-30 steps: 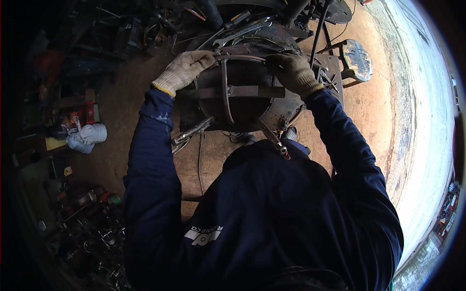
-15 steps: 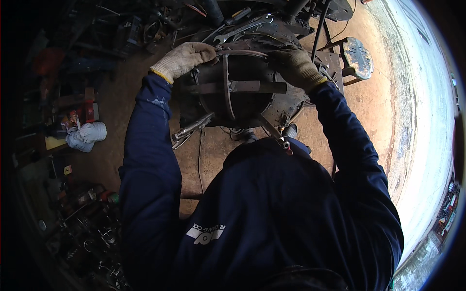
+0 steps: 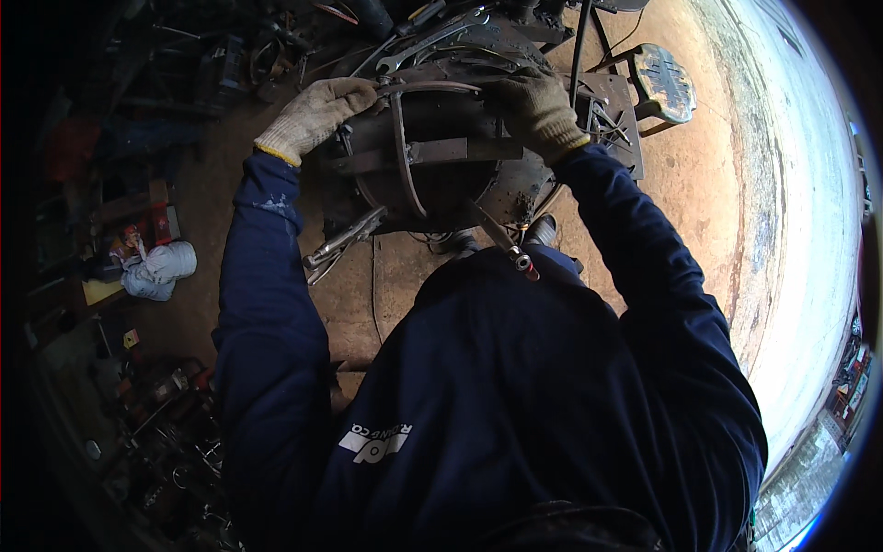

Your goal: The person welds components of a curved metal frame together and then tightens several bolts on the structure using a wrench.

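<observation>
A curved flat metal bar (image 3: 432,86) spans between my two hands, joined to a long bent strip (image 3: 401,138) that runs toward me. My left hand (image 3: 317,115), in a knitted work glove, is closed at the bar's left end. Gloved too, my right hand (image 3: 543,115) grips around its right end; the fingertips are partly hidden. Beneath lies a dark round metal housing (image 3: 451,189), crossed by a straight flat bar (image 3: 469,150). A clamp-like metal tool (image 3: 345,241) juts from the near left side. On the near right rests a ratchet-like tool (image 3: 506,241) with a red tip.
Beyond my hands lie a combination wrench (image 3: 432,41) and other tools. A worn stool (image 3: 664,85) stands at far right, beside a metal plate (image 3: 621,106) holding small tools. To the left are a pale cloth bundle (image 3: 161,270) and dark piles of metal parts (image 3: 175,442).
The whole view has shifted, so the work and my hands appear farther left and slightly higher. Both hands keep their hold on the curved bar.
</observation>
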Available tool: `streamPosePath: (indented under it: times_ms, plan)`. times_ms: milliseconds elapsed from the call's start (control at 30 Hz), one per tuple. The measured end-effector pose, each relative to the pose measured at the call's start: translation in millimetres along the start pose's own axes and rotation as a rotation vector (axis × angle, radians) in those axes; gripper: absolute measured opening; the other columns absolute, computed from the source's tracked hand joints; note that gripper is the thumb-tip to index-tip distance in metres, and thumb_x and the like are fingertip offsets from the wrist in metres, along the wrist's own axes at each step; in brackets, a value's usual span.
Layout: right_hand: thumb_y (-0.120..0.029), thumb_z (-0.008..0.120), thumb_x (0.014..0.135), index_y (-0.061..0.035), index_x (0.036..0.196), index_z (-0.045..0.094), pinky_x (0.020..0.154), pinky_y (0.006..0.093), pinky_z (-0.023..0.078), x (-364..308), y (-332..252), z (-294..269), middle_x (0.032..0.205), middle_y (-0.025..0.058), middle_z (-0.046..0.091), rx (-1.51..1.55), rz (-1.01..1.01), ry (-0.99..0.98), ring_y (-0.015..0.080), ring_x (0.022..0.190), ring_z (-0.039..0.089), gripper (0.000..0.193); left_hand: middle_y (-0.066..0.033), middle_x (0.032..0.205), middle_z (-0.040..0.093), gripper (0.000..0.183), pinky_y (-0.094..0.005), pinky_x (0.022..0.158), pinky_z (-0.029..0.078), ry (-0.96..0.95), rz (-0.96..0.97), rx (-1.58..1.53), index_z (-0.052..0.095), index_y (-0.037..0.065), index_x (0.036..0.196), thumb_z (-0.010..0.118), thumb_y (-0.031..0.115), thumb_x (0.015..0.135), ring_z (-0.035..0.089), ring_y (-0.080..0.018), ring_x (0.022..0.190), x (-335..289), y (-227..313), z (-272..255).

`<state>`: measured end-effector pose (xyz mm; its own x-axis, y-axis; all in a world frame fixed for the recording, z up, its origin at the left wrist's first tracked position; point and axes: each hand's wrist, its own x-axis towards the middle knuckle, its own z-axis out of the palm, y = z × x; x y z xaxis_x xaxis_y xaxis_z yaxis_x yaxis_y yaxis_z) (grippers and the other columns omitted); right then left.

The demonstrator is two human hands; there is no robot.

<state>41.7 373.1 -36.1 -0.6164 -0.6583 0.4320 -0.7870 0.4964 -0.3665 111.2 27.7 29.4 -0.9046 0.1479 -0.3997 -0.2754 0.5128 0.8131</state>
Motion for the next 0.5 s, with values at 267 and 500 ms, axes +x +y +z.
streamPosePath:
  times_ms: [267, 500]
  plan:
    - [-0.031, 0.067, 0.089, -0.0222, 0.112, 0.076, 0.084, 0.0431, 0.053, -5, -15, -8, 0.097, 0.0042, 0.073, -0.127, 0.042, 0.072, 0.0286, 0.101, 0.066, 0.026, -0.0031, 0.111, 0.071, 0.054, -0.0285, 0.100, 0.046, -0.010, -0.061, 0.187, 0.067, 0.001, 0.127, 0.062, 0.048, 0.101, 0.061, -0.0121, 0.106, -4, 28, 11]
    - [-0.031, 0.068, 0.088, -0.0238, 0.109, 0.077, 0.087, 0.0415, 0.052, -6, -12, -3, 0.098, 0.0029, 0.072, -0.078, 0.059, 0.088, 0.0284, 0.104, 0.064, 0.023, -0.0004, 0.099, 0.070, 0.054, -0.0252, 0.091, 0.048, -0.152, -0.015, 0.112, 0.068, 0.002, 0.125, 0.063, 0.049, 0.099, 0.061, -0.0088, 0.096, 11, 21, 2]
